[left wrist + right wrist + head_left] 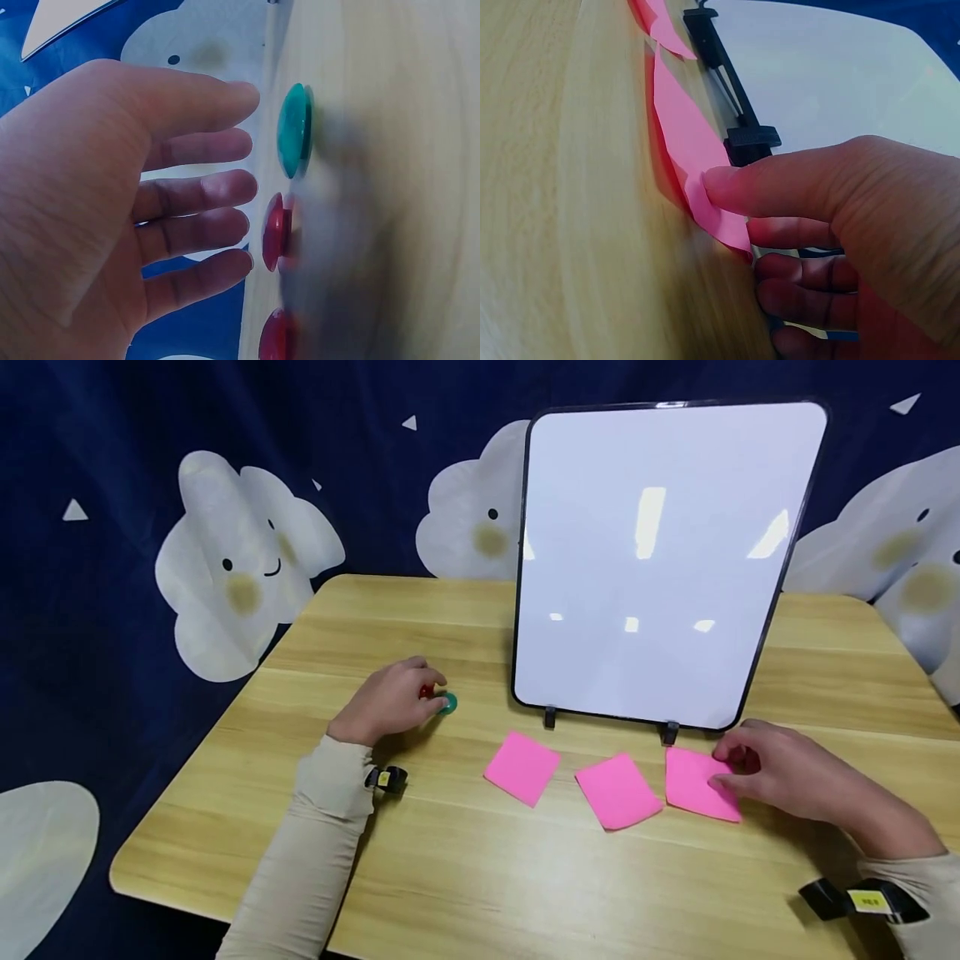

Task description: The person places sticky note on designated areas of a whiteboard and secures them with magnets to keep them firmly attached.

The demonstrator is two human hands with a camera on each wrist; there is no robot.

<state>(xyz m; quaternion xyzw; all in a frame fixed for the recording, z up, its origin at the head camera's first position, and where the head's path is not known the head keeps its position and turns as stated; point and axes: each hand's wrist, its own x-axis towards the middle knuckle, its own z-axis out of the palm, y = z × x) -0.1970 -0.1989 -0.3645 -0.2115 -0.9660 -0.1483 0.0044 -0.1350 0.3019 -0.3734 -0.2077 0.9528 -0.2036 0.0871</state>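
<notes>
My left hand [392, 697] hovers beside several round magnets on the table, its fingers relaxed and apart from them. In the left wrist view, a green magnet [294, 131] lies nearest the thumb, with a red magnet [274, 232] beside it and another red magnet [274, 336] partly cut off. At the right, my right hand [787, 772] holds the edge of a pink sticky note [690, 785]. The thumb [731, 186] lies on the note's face; the index fingertip seems hidden behind its edge. Two more sticky notes, a middle one [618, 792] and a left one [522, 768], lie flat.
A whiteboard [660, 568] with a black frame stands tilted on small black feet [669, 732] behind the notes. All of it rests on a wooden table [480, 885]. A dark blue cloth [375, 527] with white clouds hangs behind.
</notes>
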